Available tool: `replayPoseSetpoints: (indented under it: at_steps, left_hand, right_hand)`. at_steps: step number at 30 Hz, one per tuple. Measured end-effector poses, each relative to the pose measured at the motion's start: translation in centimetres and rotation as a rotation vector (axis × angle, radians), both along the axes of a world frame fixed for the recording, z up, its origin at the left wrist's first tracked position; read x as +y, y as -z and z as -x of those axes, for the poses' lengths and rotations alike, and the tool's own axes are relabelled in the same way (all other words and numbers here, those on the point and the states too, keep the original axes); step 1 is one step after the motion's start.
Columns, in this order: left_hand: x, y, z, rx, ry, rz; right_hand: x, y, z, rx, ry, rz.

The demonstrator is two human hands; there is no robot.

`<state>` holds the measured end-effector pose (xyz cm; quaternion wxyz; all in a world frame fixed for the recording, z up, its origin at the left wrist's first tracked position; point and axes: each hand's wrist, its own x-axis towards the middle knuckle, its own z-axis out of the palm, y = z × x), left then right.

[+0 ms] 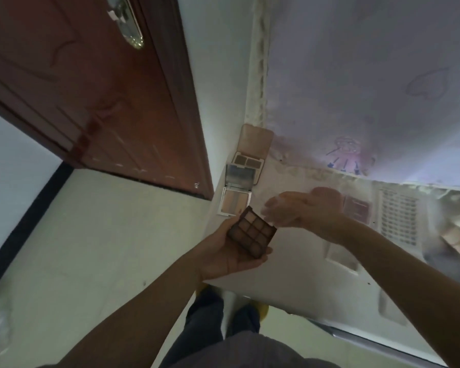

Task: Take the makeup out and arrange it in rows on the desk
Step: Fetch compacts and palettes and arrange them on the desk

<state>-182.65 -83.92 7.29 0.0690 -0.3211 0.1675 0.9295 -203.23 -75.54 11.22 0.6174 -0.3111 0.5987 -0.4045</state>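
A dark brown eyeshadow palette point(252, 232) with several pans rests on the upturned palm of my left hand point(231, 256), at the desk's left corner. My right hand point(300, 208) hovers just right of the palette, blurred, fingers apart and holding nothing. Two open compacts lie in a line along the white desk's point(290, 261) left edge: a tan one point(251, 152) against the wall and a silver mirrored one point(237, 192) in front of it. A dark pink palette point(356, 209) lies flat behind my right wrist.
A white slotted organiser point(397, 216) stands at the desk's right, with blurred pale items beyond it. The scribbled wall point(356, 88) backs the desk. A brown door point(91, 88) and bare floor point(104, 235) lie left. My legs point(215, 320) stand at the desk's front edge.
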Motion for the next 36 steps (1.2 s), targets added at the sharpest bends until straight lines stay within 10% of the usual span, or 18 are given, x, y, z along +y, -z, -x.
replayPoseSetpoints:
  at_steps: [3, 7, 19, 30, 36]
  left_hand:
    - [0.4, 0.3, -2.2, 0.035, -0.023, -0.044]
    - [-0.1, 0.7, -4.6, 0.006, -0.065, -0.026]
    - [-2.5, 1.2, -6.5, -0.315, 0.106, 0.964]
    - [-3.4, 1.8, -5.5, -0.463, 0.200, 1.366]
    - [0.2, -1.0, -2.3, -0.008, 0.367, 1.567]
  right_hand:
    - [-0.5, 0.8, -1.3, -0.142, 0.126, -0.061]
    - [0.3, 3.0, -4.7, 0.152, 0.110, -0.038]
    - [-2.1, 8.1, -12.1, 0.626, 0.445, -0.095]
    - [-2.4, 8.1, -12.6, 0.758, 0.458, -0.135]
    - [2.3, 5.6, -6.8, 0.983, 0.320, -0.082]
